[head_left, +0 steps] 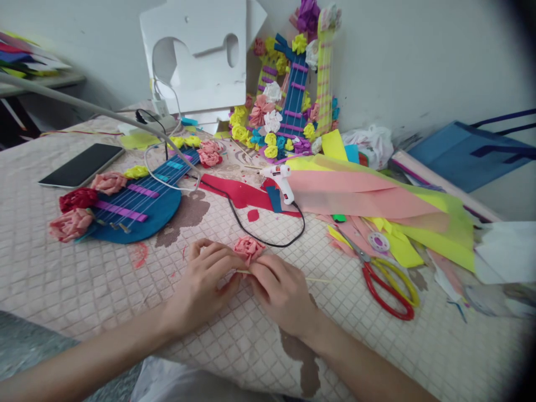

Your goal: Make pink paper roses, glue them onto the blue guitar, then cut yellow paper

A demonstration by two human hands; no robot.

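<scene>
A pink crepe-paper flower point(248, 249) sits between my two hands at the front of the table. My left hand point(211, 273) is closed, its fingertips pinching the flower's lower left side. My right hand point(282, 287) is closed too, gripping the flower's base from the right. A thin wooden stick point(319, 280) passes under the fingers and pokes out to the right; which hand bears it, I cannot tell. Beyond the flower, a white glue gun point(280, 181) with a black cord rests on red paper point(238, 192). The flower's underside is hidden by my fingers.
At left lie a blue paper guitar point(161, 206) with paper roses and a phone point(81, 165). On the right are red-and-yellow scissors point(387, 285), pink crepe sheets point(360, 192) and yellow scraps. Flower-decorated guitars point(293, 95) lean against the wall beside a white foam board point(201, 72).
</scene>
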